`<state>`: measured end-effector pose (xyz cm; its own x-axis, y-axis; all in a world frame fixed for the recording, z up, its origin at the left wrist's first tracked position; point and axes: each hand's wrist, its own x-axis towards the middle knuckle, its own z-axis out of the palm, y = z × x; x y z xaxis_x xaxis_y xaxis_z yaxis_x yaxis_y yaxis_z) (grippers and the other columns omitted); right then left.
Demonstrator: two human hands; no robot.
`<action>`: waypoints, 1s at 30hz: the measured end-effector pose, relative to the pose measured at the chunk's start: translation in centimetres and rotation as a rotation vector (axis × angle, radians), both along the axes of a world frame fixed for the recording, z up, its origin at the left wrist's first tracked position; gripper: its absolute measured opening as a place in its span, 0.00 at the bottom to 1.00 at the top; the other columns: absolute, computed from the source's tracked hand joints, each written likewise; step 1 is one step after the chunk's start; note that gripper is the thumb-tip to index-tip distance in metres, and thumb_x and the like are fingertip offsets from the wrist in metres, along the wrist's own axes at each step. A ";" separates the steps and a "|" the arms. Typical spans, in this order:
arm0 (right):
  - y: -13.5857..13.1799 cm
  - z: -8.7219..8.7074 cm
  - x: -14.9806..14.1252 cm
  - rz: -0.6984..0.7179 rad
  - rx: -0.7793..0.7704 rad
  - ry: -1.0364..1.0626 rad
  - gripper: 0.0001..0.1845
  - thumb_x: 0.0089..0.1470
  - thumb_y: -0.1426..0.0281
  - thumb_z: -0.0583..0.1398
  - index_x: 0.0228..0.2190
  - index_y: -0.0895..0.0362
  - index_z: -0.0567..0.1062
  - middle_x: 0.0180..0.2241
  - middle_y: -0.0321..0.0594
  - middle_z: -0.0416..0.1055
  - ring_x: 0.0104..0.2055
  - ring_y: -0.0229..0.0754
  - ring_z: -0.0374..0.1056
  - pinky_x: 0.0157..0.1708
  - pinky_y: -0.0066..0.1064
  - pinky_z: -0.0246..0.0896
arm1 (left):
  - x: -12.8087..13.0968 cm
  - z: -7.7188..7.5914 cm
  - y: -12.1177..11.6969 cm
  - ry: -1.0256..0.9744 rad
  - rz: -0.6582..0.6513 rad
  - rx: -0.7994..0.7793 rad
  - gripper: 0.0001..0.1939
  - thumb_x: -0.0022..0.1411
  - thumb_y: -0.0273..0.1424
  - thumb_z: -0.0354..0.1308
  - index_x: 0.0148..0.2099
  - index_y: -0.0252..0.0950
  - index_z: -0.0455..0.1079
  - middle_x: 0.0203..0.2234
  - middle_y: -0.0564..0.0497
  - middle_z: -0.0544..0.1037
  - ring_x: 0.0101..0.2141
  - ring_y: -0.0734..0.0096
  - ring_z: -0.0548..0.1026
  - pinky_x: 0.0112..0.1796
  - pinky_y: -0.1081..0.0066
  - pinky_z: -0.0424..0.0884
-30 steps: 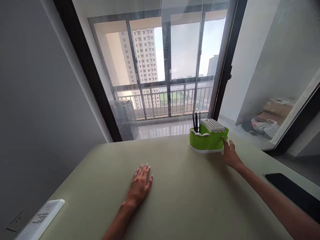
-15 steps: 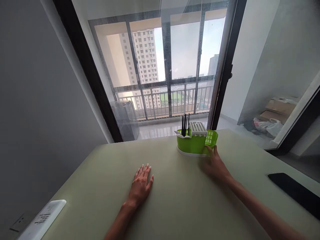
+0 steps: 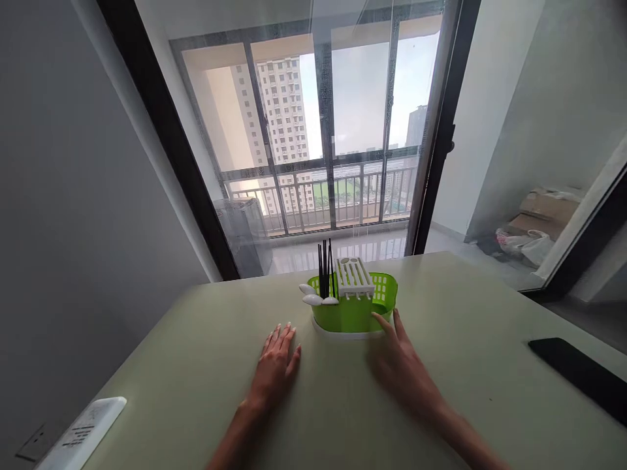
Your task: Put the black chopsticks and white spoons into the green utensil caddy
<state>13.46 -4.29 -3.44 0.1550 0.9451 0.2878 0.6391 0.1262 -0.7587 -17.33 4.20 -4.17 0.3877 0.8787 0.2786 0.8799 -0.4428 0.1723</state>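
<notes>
My right hand (image 3: 404,369) grips the near right end of a green plastic cutlery holder (image 3: 355,316), which stands upright on a white base on the table. One finger lies against its wall and another touches the right edge; the rest are blurred. Several black chopsticks (image 3: 324,267) rise from the left compartment, and white spoon-like heads (image 3: 313,299) hang over that side. Across the middle sits a white slotted top (image 3: 353,275). My left hand (image 3: 275,360) rests flat on the table, fingers stretched, left of the holder and apart from it.
The pale table (image 3: 196,365) carries a white power strip (image 3: 88,427) at the left edge and a black flat object (image 3: 578,375) at the right. Behind it stands a glass door with a dark frame (image 3: 431,170). Cardboard boxes (image 3: 551,212) lie beyond the glass.
The cutlery holder has slid toward me and to the left, with my right hand at its right end. My left hand stays in place.
</notes>
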 end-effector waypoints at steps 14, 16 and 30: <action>-2.5 -3.8 3.3 -0.058 0.049 0.051 0.34 0.58 0.66 0.53 0.65 0.51 0.58 0.69 0.45 0.56 0.71 0.50 0.53 0.68 0.48 0.53 | 0.3 6.2 5.8 -0.895 0.104 -0.395 0.32 0.67 0.54 0.49 0.57 0.34 0.70 0.56 0.37 0.77 0.58 0.54 0.75 0.59 0.54 0.69; -2.4 -3.8 3.1 -0.057 0.054 0.020 0.32 0.58 0.67 0.53 0.64 0.52 0.61 0.69 0.45 0.57 0.70 0.50 0.55 0.67 0.49 0.55 | 1.0 8.6 8.3 -0.936 0.075 -0.409 0.35 0.66 0.57 0.50 0.59 0.32 0.69 0.57 0.35 0.76 0.59 0.54 0.74 0.60 0.55 0.67; -2.2 -3.9 2.9 -0.076 0.027 -0.034 0.28 0.58 0.66 0.53 0.59 0.55 0.66 0.68 0.47 0.59 0.68 0.51 0.58 0.66 0.50 0.57 | 12.1 17.3 14.5 -0.838 -0.227 -0.730 0.29 0.44 0.48 0.76 0.44 0.33 0.82 0.40 0.43 0.85 0.45 0.52 0.81 0.51 0.57 0.76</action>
<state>16.39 -6.47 -7.35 0.2156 0.9229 0.3190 0.6726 0.0965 -0.7337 -5.25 18.74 13.09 0.4912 0.8707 -0.0245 0.2776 -0.1299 0.9519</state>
